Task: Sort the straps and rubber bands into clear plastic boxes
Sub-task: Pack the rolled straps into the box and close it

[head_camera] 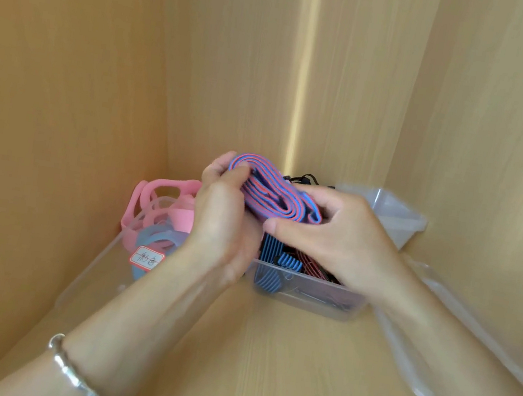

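Both hands hide much of the middle box [306, 295], so its blue and red straps cannot be counted. Just above it, the left hand [218, 222] and right hand [332, 240] each grip one folded blue-and-pink strap [274, 193]. Three clear boxes show: the left box [97, 271] holds rubber bands [161, 213], and the third box [397, 216] sits behind-right.

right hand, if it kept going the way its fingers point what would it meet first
Probably the left hand: the right hand points leftward across the folded blue-and-pink striped elastic strap both hands grip; depth is unclear.
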Action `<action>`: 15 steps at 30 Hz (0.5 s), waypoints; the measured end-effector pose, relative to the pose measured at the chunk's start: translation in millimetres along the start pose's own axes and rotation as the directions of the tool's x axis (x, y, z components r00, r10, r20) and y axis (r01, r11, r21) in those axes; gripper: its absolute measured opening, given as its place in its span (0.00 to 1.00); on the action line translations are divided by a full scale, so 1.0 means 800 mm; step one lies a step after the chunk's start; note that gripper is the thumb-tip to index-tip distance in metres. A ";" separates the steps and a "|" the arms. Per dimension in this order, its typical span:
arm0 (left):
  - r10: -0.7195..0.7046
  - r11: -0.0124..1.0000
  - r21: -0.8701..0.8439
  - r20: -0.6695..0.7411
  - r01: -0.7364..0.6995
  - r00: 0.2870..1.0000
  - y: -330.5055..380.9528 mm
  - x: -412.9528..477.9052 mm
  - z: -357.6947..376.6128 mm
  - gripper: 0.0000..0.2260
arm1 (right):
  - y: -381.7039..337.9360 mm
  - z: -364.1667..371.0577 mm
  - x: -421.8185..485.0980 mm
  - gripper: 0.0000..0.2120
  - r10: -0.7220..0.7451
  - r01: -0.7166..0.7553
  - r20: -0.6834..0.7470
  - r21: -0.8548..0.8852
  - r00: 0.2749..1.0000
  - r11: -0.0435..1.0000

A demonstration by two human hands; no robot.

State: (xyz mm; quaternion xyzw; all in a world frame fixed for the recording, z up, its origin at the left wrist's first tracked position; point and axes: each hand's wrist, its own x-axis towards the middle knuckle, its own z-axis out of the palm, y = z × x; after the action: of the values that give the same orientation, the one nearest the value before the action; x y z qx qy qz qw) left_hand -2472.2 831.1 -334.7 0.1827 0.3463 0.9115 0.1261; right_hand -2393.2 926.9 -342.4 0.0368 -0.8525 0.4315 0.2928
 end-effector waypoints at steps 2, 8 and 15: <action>0.031 0.983 0.177 0.102 -0.049 0.994 0.000 -0.005 0.000 0.07 | 0.000 -0.023 0.001 0.04 0.104 -0.107 0.030 0.114 0.994 0.988; -0.011 0.510 0.768 0.456 -0.387 0.890 -0.005 -0.011 -0.018 0.09 | 0.005 -0.094 -0.002 0.08 0.411 -0.412 0.057 0.229 0.910 0.882; -0.228 0.226 0.871 0.482 -0.436 0.846 -0.004 0.000 -0.035 0.20 | 0.010 -0.094 -0.003 0.11 0.531 -0.554 0.174 0.123 0.829 0.824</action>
State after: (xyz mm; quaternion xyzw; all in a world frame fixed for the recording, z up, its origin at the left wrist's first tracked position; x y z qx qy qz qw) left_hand -2483.3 817.1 -356.3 0.4814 0.7713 0.4163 0.0084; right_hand -2358.4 988.4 -314.6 -0.1544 -0.8056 0.5637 0.0963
